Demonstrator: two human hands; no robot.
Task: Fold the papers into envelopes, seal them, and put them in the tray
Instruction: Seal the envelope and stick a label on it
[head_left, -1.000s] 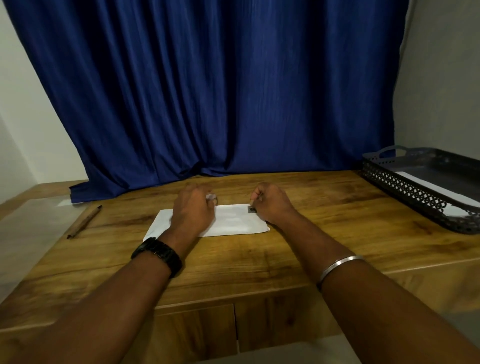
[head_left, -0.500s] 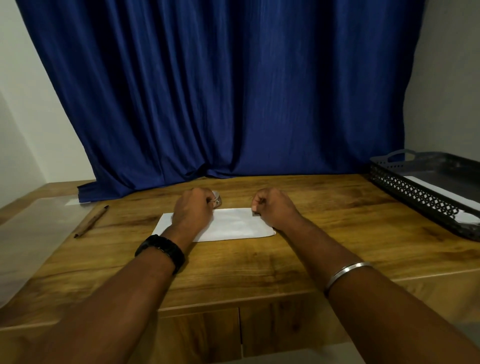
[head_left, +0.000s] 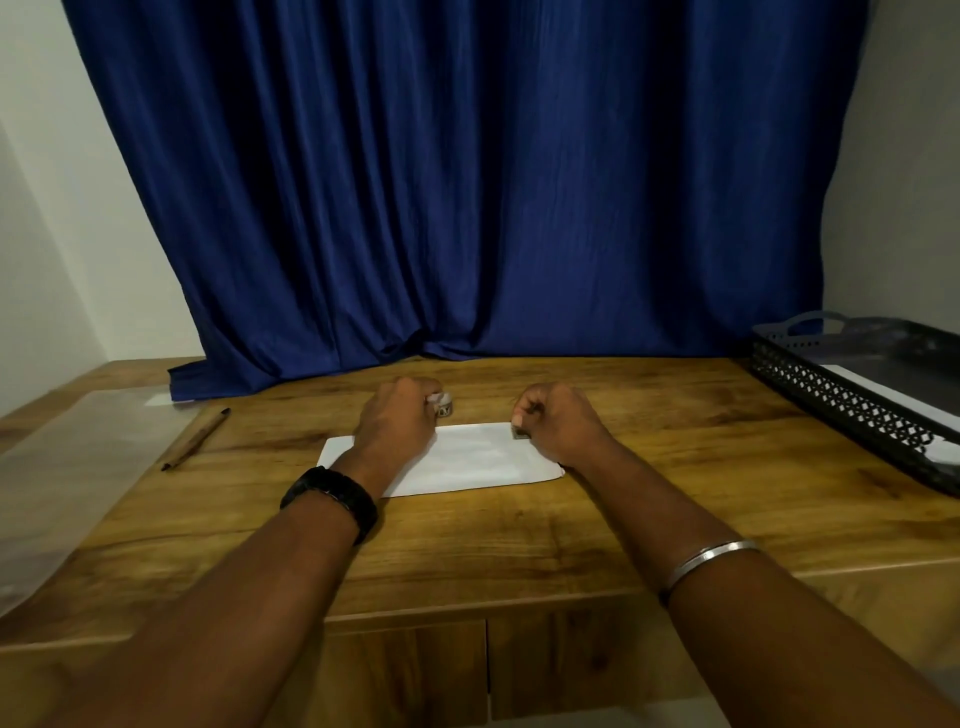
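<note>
Neither hand has travelled since a second ago, and both still sit over the envelope. The small dark piece, hidden under your fingers half a second back, shows again.

Your left hand lies across the left half of the envelope with its fingers curled. They grip a small roll that sits just beyond the envelope's far edge. Your right hand is at the right end, fingers curled, and pinches the small dark piece against the far edge of the paper, near its far right corner. The bare white stretch of the envelope lies between your two hands, and its near right corner pokes out beside your right wrist.

You have the envelope flat on the table, about midway between the front and back edges. Its long axis runs left to right, nearly along the front edge, with the right end turned slightly toward the back.

Well apart from it, the tray stands at the table's right edge with a white sheet lying inside. A pen lies toward the left edge, slanted, its tip toward the back
</note>
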